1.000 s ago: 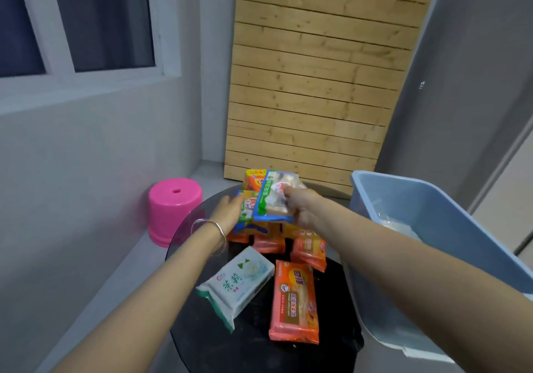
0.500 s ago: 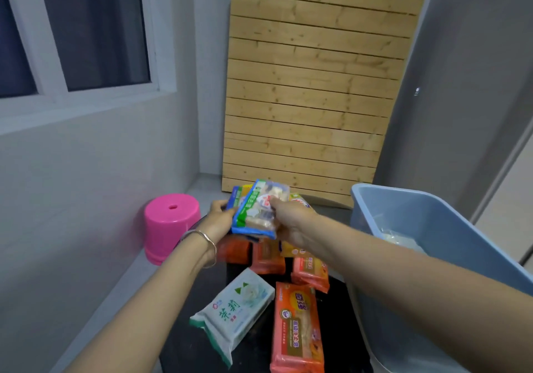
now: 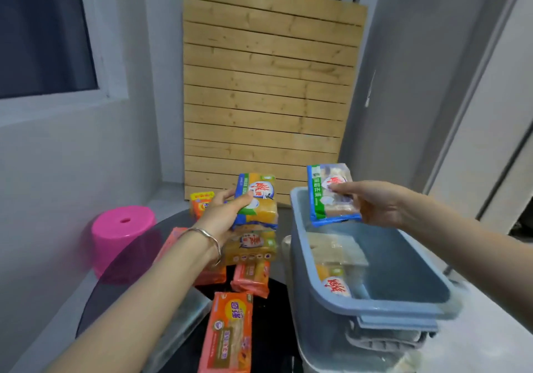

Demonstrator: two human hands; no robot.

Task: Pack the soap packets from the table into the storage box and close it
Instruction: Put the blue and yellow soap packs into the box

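While my right grip [image 3: 377, 203] pinches a blue-edged soap packet [image 3: 327, 199] over the storage box [image 3: 375, 310], my left grip [image 3: 222, 217] clasps a yellow packet [image 3: 258, 199] above the desk [image 3: 274, 341].

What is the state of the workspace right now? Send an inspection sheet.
Surface: dark round table, packets lying on it.
Job's things: blue storage box open, packets inside; orange packets lie on the table.
Clutter: pink stool beside the table.
Grippers: left hand grips a yellow packet above the table; right hand holds a blue-edged packet over the box.
Cables: nothing seen.
Surroundings: wooden slat panel against the wall, window at left.
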